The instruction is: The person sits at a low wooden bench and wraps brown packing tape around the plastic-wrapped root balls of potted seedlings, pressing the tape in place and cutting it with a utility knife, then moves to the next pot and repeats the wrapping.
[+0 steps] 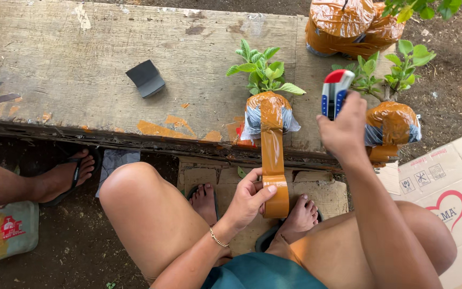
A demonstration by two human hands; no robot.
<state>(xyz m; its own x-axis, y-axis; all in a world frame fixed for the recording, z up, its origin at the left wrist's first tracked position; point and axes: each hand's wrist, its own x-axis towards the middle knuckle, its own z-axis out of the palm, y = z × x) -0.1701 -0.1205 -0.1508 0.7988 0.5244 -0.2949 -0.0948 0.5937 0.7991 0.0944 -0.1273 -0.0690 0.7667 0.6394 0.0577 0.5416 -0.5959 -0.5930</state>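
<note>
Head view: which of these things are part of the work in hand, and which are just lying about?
In use:
left hand holding brown tape roll
tape-wrapped seedling
right hand holding cutter

Lying about:
grey folded piece
cardboard box
other wrapped plants

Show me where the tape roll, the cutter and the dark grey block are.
tape roll (277, 200), head view, on its outer side.
cutter (334, 92), head view, on its blue body.
dark grey block (146, 78), head view, on its top face.

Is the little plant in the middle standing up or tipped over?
Standing up. The small plant has leaves pointing upward above its taped root ball on the wooden bench.
</note>
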